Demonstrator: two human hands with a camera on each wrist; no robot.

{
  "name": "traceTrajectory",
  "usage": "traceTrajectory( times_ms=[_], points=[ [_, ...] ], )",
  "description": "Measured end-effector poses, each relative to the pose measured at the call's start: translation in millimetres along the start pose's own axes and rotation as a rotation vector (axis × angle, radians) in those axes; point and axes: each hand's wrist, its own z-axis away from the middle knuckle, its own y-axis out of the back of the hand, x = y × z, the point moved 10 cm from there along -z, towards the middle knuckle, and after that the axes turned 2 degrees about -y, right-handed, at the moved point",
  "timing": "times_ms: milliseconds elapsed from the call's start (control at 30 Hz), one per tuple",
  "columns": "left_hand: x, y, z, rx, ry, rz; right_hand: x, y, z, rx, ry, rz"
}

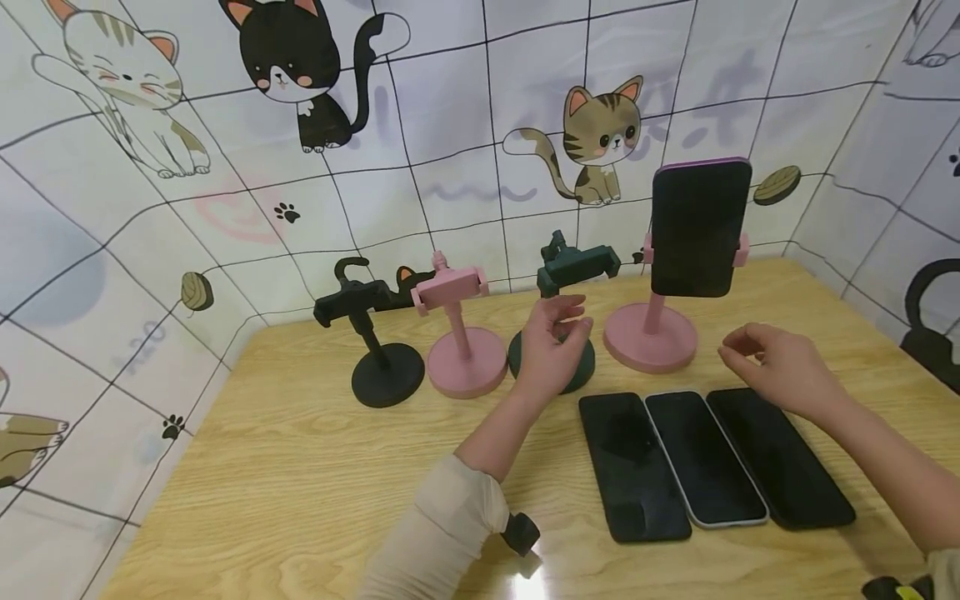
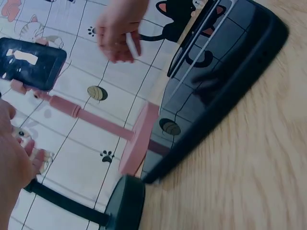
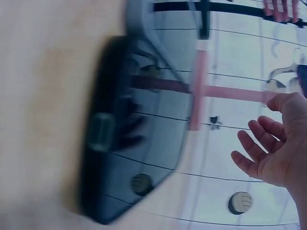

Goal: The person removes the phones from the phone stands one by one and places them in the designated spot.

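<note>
My left hand (image 1: 553,350) is raised in front of the dark green phone stand (image 1: 577,268), its fingers loosely bent with nothing in them. It hides much of that stand's pole and base. To the right, a pink phone stand (image 1: 651,342) carries a dark-screened phone (image 1: 701,229) upright in its clamp. My right hand (image 1: 783,367) hovers over the far end of the rightmost phone (image 1: 787,471), and in the right wrist view its relaxed fingers (image 3: 252,143) are spread and bare. Beside that phone lie a silver-edged phone (image 1: 705,458) and a black phone (image 1: 633,467), screens up.
Left of the green stand are another pink phone stand (image 1: 465,364) and a black phone stand (image 1: 387,377), both with bare clamps. They stand on a wooden table (image 1: 300,483) before a cat-printed cloth backdrop (image 1: 450,108). A black curved object (image 1: 930,333) is at the right edge.
</note>
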Motion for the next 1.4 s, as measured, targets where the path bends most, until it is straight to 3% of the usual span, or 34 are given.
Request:
traceTrajectory(
  times_ms=[200,333,500,700,867,1067,1400],
  points=[
    [-16.7,-43.6,-4.7,-0.246,0.166,-0.170,-9,26,-10,0.037,-0.056,-0.094],
    [-15.2,-67.0,-13.3,-0.322,0.222,-0.200,-13,40,-16,0.035,-0.103,-0.197],
    [-8.2,-83.2,-29.2,-0.306,0.247,-0.161,-26,49,-26,0.036,-0.096,-0.296],
    [3.3,-89.8,-43.0,-0.246,0.218,-0.142,-44,56,-36,0.090,-0.043,-0.298],
    [11.0,-90.8,-48.8,-0.225,0.180,-0.118,-49,59,-37,0.136,-0.003,-0.275],
    [12.0,-91.1,-48.1,-0.226,0.189,-0.082,-49,61,-35,0.141,0.008,-0.237],
    [20.8,-88.3,-44.8,-0.213,0.077,-0.223,-52,65,-29,0.217,0.063,-0.233]
  ],
)
